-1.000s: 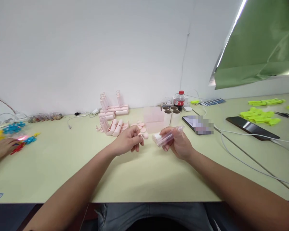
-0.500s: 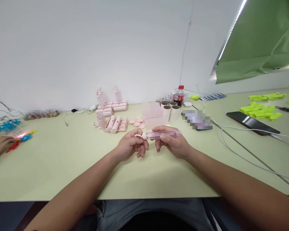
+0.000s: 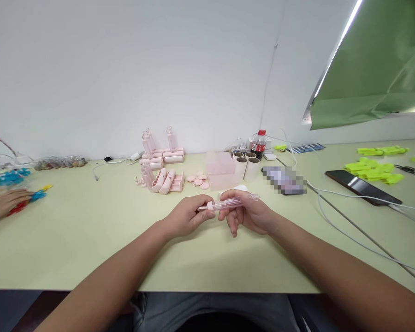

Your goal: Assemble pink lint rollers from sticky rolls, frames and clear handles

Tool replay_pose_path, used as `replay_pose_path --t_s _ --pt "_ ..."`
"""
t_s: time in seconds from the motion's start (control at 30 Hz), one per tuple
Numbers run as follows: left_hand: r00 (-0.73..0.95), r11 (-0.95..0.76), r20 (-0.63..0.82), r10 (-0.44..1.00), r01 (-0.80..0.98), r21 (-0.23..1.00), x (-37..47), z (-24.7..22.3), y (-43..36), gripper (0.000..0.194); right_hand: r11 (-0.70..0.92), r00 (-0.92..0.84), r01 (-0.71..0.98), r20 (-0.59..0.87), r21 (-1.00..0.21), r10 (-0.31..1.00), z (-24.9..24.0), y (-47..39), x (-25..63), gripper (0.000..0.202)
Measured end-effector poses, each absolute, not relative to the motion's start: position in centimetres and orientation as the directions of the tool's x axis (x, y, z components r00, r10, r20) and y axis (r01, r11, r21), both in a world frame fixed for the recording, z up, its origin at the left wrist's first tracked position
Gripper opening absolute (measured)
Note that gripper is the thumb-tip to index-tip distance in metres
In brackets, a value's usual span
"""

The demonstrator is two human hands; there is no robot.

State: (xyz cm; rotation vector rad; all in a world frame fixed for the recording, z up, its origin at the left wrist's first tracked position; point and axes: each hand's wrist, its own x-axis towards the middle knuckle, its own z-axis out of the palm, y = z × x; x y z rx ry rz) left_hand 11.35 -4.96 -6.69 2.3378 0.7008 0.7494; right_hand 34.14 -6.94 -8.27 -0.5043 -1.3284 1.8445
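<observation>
A slim clear pink tube [image 3: 226, 203] with a pale pink cap and loop lies crosswise between my hands, just above the table. My left hand [image 3: 186, 215] pinches the capped end, thumb in front and the loop partly covered. My right hand [image 3: 254, 215] holds the far end between thumb and forefinger; its other fingers hang loosely curled below. Beyond my hands are several pink discs [image 3: 198, 180] and a translucent pink box [image 3: 222, 170]. To their left lie pink cylindrical cases [image 3: 168, 181], and similar looped tubes [image 3: 172, 140] stand behind them.
White cardboard tubes [image 3: 252, 169] and a cola bottle [image 3: 259, 144] stand behind the right hand. A phone [image 3: 361, 186], white cables [image 3: 335, 220] and yellow-green pieces [image 3: 371, 171] lie on the right. Another person's hand [image 3: 8, 203] touches coloured pieces [image 3: 38, 195] at far left.
My left hand has turned over, thumb now across the front of the cap end. The tube has come slightly lower, and the right hand's fingers have shifted along it.
</observation>
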Motion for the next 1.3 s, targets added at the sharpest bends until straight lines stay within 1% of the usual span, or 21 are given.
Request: replay_pose_path --t_s 0.07,0.23,0.37,0.47,0.57,0.67,0.77,0.9,1.07,1.2,1.3 --pt "0.712 -0.731 0.358 0.604 0.317 0.604 11.5 -6.7 -5.0 0.028 -0.134 -0.589 -0.383 0.130 -0.914 0.798 -8.3 -7.0 33.9 0.050" --pt "0.712 -0.770 0.364 0.600 0.391 0.505 11.6 -7.0 -5.2 0.027 -0.093 -0.503 -0.393 0.129 -0.915 0.854 -8.3 -7.4 33.2 0.034" --pt "0.750 -0.812 0.340 0.567 0.442 0.381 11.1 -7.1 -4.8 0.038 -0.119 -0.509 -0.405 0.116 -0.907 0.853 -8.3 -7.6 32.9 0.028" --pt "0.781 -0.838 0.316 0.539 0.460 0.292 10.8 -6.9 -4.6 0.049 -0.146 -0.531 -0.405 0.102 -0.902 0.841 -8.3 -7.8 32.8 0.027" --pt "0.799 -0.844 0.278 0.533 0.482 0.234 10.7 -6.7 -4.7 0.056 -0.152 -0.541 -0.392 0.094 -0.907 0.836 -8.2 -8.0 32.7 0.027" --pt "0.801 -0.834 0.239 0.549 0.507 0.219 10.8 -6.6 -4.9 0.058 -0.146 -0.541 -0.389 0.097 -0.909 0.836 -8.2 -8.1 32.7 0.026" --pt "0.797 -0.819 0.205 0.568 0.523 0.236 10.9 -6.4 -5.1 0.059 -0.149 -0.549 -0.391 0.101 -0.908 0.829 -8.2 -8.1 32.7 0.026" --pt "0.812 -0.821 0.175 0.557 0.506 0.262 10.9 -6.2 -5.3 0.060 -0.168 -0.565 -0.380 0.084 -0.910 0.821 -8.3 -8.0 32.8 0.025" --pt "0.800 -0.803 0.148 0.582 0.536 0.259 11.1 -6.2 -5.4 0.055 -0.163 -0.555 -0.379 0.083 -0.911 0.828 -8.6 -7.9 32.8 0.024" --pt "0.781 -0.787 0.148 0.607 0.566 0.245 11.3 -6.5 -5.3 0.047 -0.132 -0.529 -0.382 0.099 -0.915 0.843 -9.0 -7.8 32.6 0.022" --pt "0.773 -0.782 0.159 0.614 0.568 0.255 11.4 -6.7 -5.2 0.045 -0.110 -0.513 -0.393 0.119 -0.913 0.850 -9.2 -7.7 32.5 0.021"
